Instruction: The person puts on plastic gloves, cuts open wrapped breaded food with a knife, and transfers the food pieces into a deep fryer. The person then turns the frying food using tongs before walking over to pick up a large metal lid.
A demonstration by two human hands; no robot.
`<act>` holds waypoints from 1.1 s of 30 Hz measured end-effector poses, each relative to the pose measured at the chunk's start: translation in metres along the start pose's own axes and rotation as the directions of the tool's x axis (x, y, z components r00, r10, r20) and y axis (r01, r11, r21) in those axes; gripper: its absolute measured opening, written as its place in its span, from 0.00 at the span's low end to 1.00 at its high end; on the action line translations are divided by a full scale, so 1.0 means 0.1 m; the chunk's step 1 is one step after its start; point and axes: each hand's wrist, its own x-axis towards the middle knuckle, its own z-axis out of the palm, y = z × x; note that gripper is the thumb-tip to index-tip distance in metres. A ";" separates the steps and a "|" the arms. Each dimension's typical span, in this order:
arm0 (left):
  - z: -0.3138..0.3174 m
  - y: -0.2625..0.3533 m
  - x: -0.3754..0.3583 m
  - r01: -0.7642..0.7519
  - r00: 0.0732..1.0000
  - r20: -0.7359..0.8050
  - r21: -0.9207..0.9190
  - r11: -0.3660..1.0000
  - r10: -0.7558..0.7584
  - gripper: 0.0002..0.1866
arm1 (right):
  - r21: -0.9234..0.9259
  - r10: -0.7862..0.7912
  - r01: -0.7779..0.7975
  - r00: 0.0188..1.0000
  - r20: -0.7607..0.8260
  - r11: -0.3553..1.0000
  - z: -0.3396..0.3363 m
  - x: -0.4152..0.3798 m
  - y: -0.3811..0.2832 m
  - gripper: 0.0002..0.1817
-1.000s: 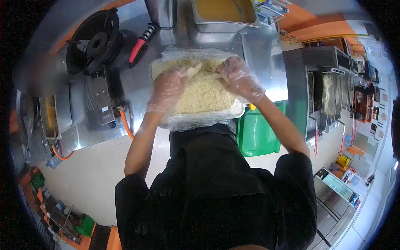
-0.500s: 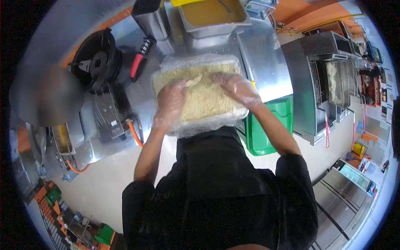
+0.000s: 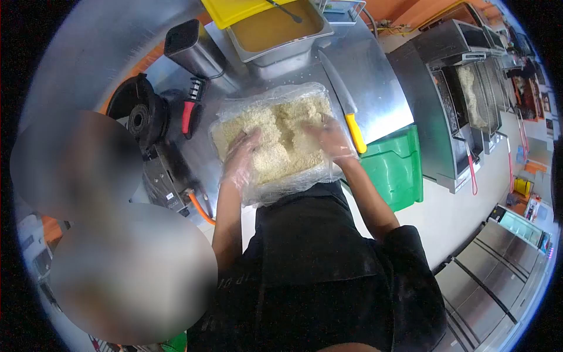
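A tub lined with clear plastic film (image 3: 287,186) holds pale, coarse breadcrumbs (image 3: 281,167), heaped in mounds with a furrow between them. Both my hands are in thin clear plastic gloves. On the left side of the crumbs, my left hand (image 3: 243,149) rests with its fingers apart against a mound. Opposite it, my right hand (image 3: 333,139) has its fingers apart and partly sunk in the crumbs. Whether anything lies buried under the crumbs cannot be seen.
A yellow-handled knife (image 3: 353,126) lies right of the tub, beside a green lid or tray (image 3: 396,176). Behind stand a steel pan of yellowish liquid (image 3: 275,29) and a knife block (image 3: 193,50). A red-handled sharpener (image 3: 189,114) lies left. Fryers (image 3: 463,111) stand right.
The pale strip at my left hand no longer shows. The flat crumbs are now heaped in mounds with a furrow. My hands have moved lower into the crumbs, and the view has shifted.
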 end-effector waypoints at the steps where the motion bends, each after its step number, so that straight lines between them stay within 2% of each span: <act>1: 0.01 0.00 -0.02 0.021 0.997 0.075 -0.070 0.997 -0.016 0.26 | 0.038 0.026 -0.026 1.000 0.009 0.999 -0.01 -0.01 0.03 0.35; 3: 0.05 -0.01 -0.06 0.084 0.973 0.230 -0.202 0.976 -0.036 0.30 | 0.062 0.042 -0.043 0.999 0.017 0.997 0.02 -0.10 -0.02 0.37; 6: 0.31 0.05 -0.18 -0.012 0.986 0.168 -0.031 0.999 0.018 0.26 | 0.107 0.130 -0.134 0.990 0.047 0.985 0.14 -0.05 0.10 0.43; 8: 0.30 -0.02 -0.06 -0.193 0.967 0.217 0.292 0.937 0.132 0.23 | -0.059 0.102 -0.094 0.984 0.149 0.994 0.06 -0.12 0.10 0.53; 10: 0.32 -0.09 0.08 -0.461 0.886 0.270 0.592 0.661 0.376 0.20 | -0.161 0.055 -0.025 0.982 0.180 0.987 0.05 -0.07 0.24 0.44; 11: 0.36 -0.13 0.10 -0.583 0.769 0.314 0.701 0.410 0.557 0.19 | -0.178 0.029 0.000 0.986 0.162 0.984 0.07 -0.03 0.35 0.41; 13: 0.53 0.08 -0.07 -0.485 0.871 0.307 0.657 0.577 0.383 0.20 | -0.176 0.003 0.018 0.993 0.115 0.984 0.11 0.02 0.43 0.36; 15: 0.54 0.12 -0.03 -0.399 0.915 0.296 0.770 0.498 0.274 0.20 | 0.039 -0.025 0.025 1.000 0.007 0.999 0.05 -0.05 0.22 0.49; 16: 0.61 0.15 -0.09 -0.402 0.916 0.306 0.703 0.586 0.261 0.21 | 0.147 -0.041 0.045 0.999 -0.032 0.988 -0.02 -0.06 0.16 0.56; 17: 0.61 0.15 -0.15 -0.388 0.920 0.305 0.633 0.670 0.245 0.23 | 0.210 -0.040 0.035 0.999 0.019 0.977 -0.11 -0.06 0.13 0.57; 18: 0.27 -0.02 0.00 -0.575 0.810 0.430 0.717 0.393 0.399 0.25 | 0.273 -0.045 0.022 0.996 0.078 0.962 -0.19 -0.04 0.11 0.59; 20: 0.12 0.02 0.19 -0.594 0.802 0.435 0.658 0.463 0.410 0.27 | 0.391 -0.056 0.018 0.995 0.085 0.920 -0.29 -0.04 0.09 0.54; 21: 0.27 0.18 0.10 -0.388 0.912 0.329 0.486 0.783 0.247 0.28 | 0.442 -0.064 0.015 0.993 0.096 0.897 -0.42 -0.03 0.05 0.52; 22: 0.40 0.27 0.08 -0.098 0.962 0.271 0.242 0.965 0.029 0.29 | 0.561 -0.056 -0.026 0.990 0.128 0.828 -0.60 -0.03 0.00 0.49; 24: 0.25 0.29 0.20 -0.102 0.964 0.262 0.207 0.973 0.045 0.30 | 0.756 -0.059 -0.118 0.978 0.202 0.644 -1.06 -0.18 -0.26 0.42; 27: -0.26 0.23 0.41 -0.066 0.974 0.227 0.153 0.986 0.030 0.30 | 0.887 -0.038 -0.087 0.992 0.117 0.454 -1.86 -0.17 -0.31 0.38; 28: -0.29 0.22 0.47 -0.044 0.978 0.209 0.134 0.990 0.016 0.30 | 0.906 -0.072 -0.006 0.997 0.040 0.422 -2.26 -0.24 -0.49 0.36; 29: -0.05 0.28 0.33 -0.013 0.993 0.118 0.169 0.986 -0.008 0.32 | 0.918 -0.101 0.073 0.994 -0.036 0.390 -2.71 -0.28 -0.65 0.34; 30: 0.16 0.33 0.08 0.023 0.999 0.026 0.201 0.979 -0.029 0.34 | 0.912 -0.031 0.138 0.990 -0.137 0.387 -3.12 -0.20 -0.57 0.30; 31: 0.34 0.36 -0.05 0.062 0.997 -0.068 0.228 0.972 -0.047 0.37 | 0.868 -0.125 0.291 0.957 -0.263 0.401 -3.59 -0.22 -0.65 0.29; 33: -0.10 0.20 0.09 -0.027 0.997 0.069 0.126 0.992 0.018 0.34 | 0.748 -0.046 0.435 0.876 -0.480 0.502 -4.45 -0.28 -0.83 0.31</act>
